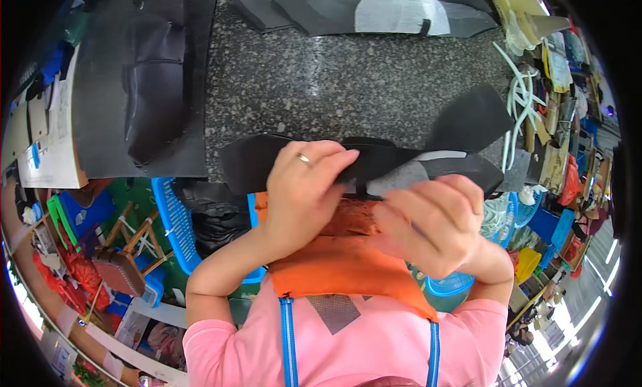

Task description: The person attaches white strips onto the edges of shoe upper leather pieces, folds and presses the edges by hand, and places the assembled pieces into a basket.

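Note:
My left hand (297, 193), with a ring on one finger, is closed on the near edge of a black sheet piece (257, 161) that looks like leather or lining. The piece lies at the front edge of the speckled stone worktop (294, 86), and a flap of it (471, 119) stands up toward the right. Under it shows a grey piece (398, 180) with a pale strip. To the right, my right hand (438, 220) is curled and partly smeared by motion, just in front of the pieces. Whatever its fingers hold is hidden.
Dark layered cut pieces (321, 9) lie along the far side of the worktop. A dark brown leather piece (157, 86) rests on a black sheet at left. White cords (518, 106) hang at the right edge. A blue basket (177, 220) stands below, and an orange apron (348, 273) covers my front.

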Demonstrator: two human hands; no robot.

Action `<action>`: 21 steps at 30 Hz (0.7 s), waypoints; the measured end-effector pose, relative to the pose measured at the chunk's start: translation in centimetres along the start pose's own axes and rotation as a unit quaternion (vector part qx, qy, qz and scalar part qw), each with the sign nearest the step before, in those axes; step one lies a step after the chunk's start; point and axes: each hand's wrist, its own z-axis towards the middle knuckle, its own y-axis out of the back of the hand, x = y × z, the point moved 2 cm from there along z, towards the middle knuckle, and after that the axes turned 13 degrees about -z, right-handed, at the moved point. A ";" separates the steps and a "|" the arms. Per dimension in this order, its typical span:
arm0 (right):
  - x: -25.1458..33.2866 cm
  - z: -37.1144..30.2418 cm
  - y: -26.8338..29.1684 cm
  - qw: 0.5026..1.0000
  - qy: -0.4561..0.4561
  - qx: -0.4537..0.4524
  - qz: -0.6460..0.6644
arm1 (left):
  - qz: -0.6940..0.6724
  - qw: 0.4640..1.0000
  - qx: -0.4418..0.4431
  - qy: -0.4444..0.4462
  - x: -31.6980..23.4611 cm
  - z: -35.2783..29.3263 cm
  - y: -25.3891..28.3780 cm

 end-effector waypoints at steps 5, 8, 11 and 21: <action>-4.0 -2.5 -0.8 0.969 -0.068 0.213 -0.109 | 0.102 0.992 0.056 -0.041 -2.0 0.7 -0.2; -3.7 -2.9 -1.6 0.970 -0.086 0.192 -0.124 | 0.098 0.994 0.048 -0.023 -3.0 2.8 -2.2; -4.2 -4.0 -2.3 0.966 -0.114 0.209 -0.103 | 0.007 0.999 0.043 -0.023 -1.9 4.1 -2.8; -6.5 -6.9 -4.1 0.844 -0.503 0.073 0.174 | 0.263 0.897 0.282 -0.214 -3.8 4.4 -3.7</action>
